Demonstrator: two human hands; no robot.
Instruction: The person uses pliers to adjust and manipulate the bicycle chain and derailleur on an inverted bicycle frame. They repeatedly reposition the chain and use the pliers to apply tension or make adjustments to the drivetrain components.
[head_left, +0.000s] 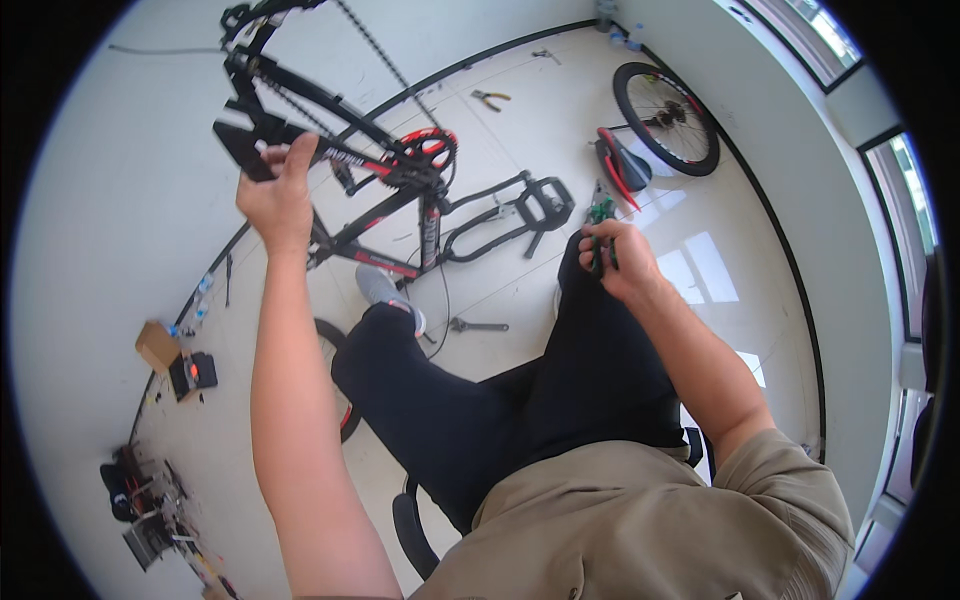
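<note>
My left hand (277,200) is raised at the left side of a black and red bicycle frame (430,235). Its fingers close on a flat black piece (238,150) beside the frame; I cannot make out its exact kind or whether it is fixed there. A chain (375,45) runs down to the red and black crankset (425,150). Over my right knee, my right hand (625,258) grips green-handled pliers (601,208), jaws pointing away from me. The pliers touch nothing else that I can see.
A black stand-like frame (510,215) is on the tiled floor beyond my feet. Yellow-handled pliers (490,99), an adjustable wrench (480,326), a saddle (625,165) and a wheel (668,118) lie around. At left are an open cardboard box (158,346) and a black case (193,375).
</note>
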